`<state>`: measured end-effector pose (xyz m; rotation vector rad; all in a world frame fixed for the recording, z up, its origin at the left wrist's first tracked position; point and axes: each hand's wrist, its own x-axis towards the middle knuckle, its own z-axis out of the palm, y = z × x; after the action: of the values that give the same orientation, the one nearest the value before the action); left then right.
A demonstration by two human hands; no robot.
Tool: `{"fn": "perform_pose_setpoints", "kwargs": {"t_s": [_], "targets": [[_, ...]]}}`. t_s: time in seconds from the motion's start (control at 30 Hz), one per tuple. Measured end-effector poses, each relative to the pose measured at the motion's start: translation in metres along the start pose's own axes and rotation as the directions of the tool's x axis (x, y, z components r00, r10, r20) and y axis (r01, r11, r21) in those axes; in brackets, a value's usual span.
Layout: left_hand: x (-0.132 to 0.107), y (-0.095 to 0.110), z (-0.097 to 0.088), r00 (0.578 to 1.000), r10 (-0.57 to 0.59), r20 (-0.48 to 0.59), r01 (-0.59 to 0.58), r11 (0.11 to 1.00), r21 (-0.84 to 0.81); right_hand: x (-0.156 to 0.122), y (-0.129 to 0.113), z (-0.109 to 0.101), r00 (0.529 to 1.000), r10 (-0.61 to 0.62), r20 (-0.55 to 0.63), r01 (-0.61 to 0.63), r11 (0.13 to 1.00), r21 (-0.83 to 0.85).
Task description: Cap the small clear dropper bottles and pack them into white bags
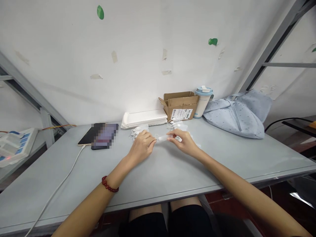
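Observation:
My left hand [142, 144] is closed in a pinch at the thin cord end of a small white translucent piece [162, 138]. What exactly its fingertips grip is too small to see clearly. From the other side, my right hand [184, 142] pinches the piece's body between thumb and fingers, just above the table. Behind my left hand lies a pile of similar white pieces with cords [138, 130]. More such white pieces [179, 125] lie behind my right hand, partly covered by it.
On the grey table [172, 177] stand a stack of white flat sheets [145, 118], an open cardboard box [182, 105] and a lidded cup [202, 103]. A pale blue cloth bag [237, 115] lies right. Leftward are phones [86, 135], a white cable [66, 177] and a power strip [18, 144].

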<state>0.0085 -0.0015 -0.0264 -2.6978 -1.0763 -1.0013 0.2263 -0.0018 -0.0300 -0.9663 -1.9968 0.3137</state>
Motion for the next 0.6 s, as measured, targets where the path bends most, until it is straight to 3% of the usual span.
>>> {"fn": "perform_pose_setpoints", "kwargs": {"t_s": [0.13, 0.23, 0.43, 0.6], "targets": [[0.001, 0.002, 0.000, 1.000, -0.029, -0.001, 0.029, 0.999, -0.025, 0.001, 0.000, -0.001, 0.999, 0.037, 0.005, -0.037, 0.999, 0.024], [0.003, 0.002, -0.003, 0.993, -0.116, 0.006, 0.116, 0.988, -0.101, 0.003, 0.001, -0.002, 0.994, 0.110, 0.009, -0.110, 0.992, 0.066], [0.006, 0.000, -0.009, 0.946, -0.316, 0.075, 0.324, 0.907, -0.268, 0.006, 0.002, -0.008, 0.977, 0.215, 0.012, -0.214, 0.967, 0.137], [0.010, 0.004, -0.013, 0.918, -0.374, 0.130, 0.395, 0.849, -0.351, 0.007, 0.001, -0.010, 0.969, 0.244, 0.032, -0.244, 0.939, 0.240]]}}
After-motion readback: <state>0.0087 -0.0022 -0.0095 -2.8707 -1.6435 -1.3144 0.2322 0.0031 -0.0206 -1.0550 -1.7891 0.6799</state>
